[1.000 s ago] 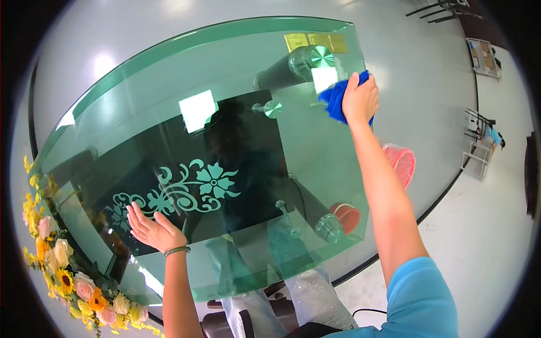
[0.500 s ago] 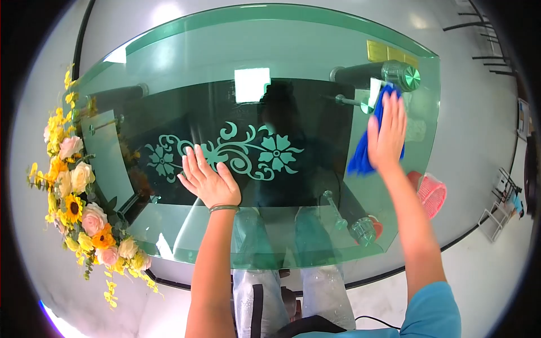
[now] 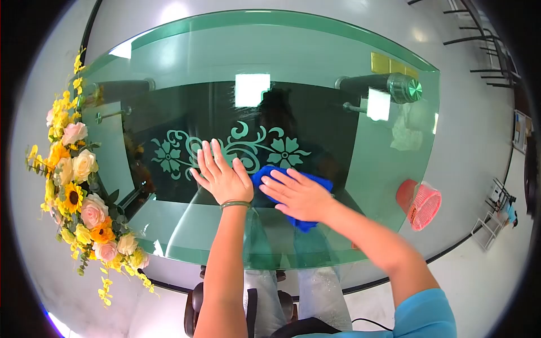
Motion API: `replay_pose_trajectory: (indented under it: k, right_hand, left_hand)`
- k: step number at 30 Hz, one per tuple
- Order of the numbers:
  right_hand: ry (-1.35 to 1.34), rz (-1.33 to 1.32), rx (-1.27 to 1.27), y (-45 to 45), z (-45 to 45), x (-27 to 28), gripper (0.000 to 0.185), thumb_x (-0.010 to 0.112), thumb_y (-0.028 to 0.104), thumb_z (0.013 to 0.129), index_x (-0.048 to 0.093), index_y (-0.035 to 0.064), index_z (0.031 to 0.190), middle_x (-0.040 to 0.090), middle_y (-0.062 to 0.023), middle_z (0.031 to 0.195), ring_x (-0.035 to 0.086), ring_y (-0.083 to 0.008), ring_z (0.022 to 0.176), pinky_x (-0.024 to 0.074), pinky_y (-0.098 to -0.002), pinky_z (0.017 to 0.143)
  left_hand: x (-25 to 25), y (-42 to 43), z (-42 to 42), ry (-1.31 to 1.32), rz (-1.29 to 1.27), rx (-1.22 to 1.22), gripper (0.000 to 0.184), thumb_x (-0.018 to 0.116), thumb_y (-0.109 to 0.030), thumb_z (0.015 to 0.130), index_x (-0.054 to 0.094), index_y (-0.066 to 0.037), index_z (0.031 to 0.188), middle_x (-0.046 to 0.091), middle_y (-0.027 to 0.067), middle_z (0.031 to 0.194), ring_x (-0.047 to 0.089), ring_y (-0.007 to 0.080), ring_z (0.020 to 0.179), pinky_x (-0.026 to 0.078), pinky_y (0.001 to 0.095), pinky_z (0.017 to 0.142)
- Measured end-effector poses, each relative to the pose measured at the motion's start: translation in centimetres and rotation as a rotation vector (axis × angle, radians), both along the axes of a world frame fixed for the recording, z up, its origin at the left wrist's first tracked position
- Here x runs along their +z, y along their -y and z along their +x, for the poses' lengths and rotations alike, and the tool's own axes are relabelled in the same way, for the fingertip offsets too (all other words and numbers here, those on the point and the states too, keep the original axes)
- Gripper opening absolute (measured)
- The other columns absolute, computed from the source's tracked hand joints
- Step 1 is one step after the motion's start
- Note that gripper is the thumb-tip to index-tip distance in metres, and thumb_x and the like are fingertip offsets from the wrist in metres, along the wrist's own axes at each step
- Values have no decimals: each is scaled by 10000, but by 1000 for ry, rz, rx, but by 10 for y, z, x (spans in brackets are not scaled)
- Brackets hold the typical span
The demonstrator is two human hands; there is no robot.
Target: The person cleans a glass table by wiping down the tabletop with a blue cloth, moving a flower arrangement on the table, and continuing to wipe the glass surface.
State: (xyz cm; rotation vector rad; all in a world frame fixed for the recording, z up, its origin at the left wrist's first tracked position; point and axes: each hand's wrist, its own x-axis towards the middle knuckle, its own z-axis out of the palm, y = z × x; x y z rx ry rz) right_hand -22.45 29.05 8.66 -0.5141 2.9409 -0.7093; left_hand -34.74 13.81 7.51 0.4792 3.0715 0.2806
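Note:
A blue cloth [image 3: 307,224] lies on the glass tabletop [image 3: 186,53], just right of its middle. My right hand [image 3: 301,195] holds the cloth against the glass, palm down, with the fingers stretched over it. Part of the cloth is hidden beneath that hand. My left hand [image 3: 224,179] rests open on the glass with spread fingers and nothing in it, wearing a band at the wrist. Its fingers partly cover the pale green floral pattern [image 3: 286,152] on the dark central panel.
Artificial flowers [image 3: 84,214] line the left edge of the glass. A pink mesh basket [image 3: 425,208] is near the right edge. Dark table legs [image 3: 366,87] show through the glass. A metal rack [image 3: 489,228] stands on the floor at the far right.
My right hand has swept the blue cloth from the right side of the glass toward the middle front, near my left hand. The left hand stays on the floral pattern.

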Motion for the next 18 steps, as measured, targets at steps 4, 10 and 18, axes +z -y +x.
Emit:
replay_pose_trajectory:
  k: [4, 10, 18]
  right_hand:
    - [-75, 2, -151, -44, -76, 1, 586, 624, 274, 829, 473, 103, 1370, 462, -100, 1417, 389, -284, 1344, 273, -472, 1121]
    - [-247, 180, -575, -40, -179, -18, 532, 521, 289, 913, 443, 64, 1388, 426, -124, 1444, 361, -315, 1353, 265, -472, 1119]
    - [118, -228, -359, 5, -67, 38, 533, 553, 246, 898, 454, 23, 1372, 430, -158, 1442, 358, -329, 1364, 249, -481, 1127]
  left_hand:
    - [1, 1, 2, 23, -1, 2, 578, 394, -290, 950, 297, -80, 1479, 295, 113, 1529, 218, 297, 1432, 63, 530, 1147]
    - [1, 2, 2, 42, 7, 10, 585, 402, -292, 944, 297, -86, 1482, 281, 107, 1542, 215, 299, 1432, 67, 545, 1143]
    - [0, 3, 2, 87, 13, 24, 591, 398, -290, 947, 279, -96, 1493, 252, 106, 1554, 193, 292, 1443, 56, 563, 1140]
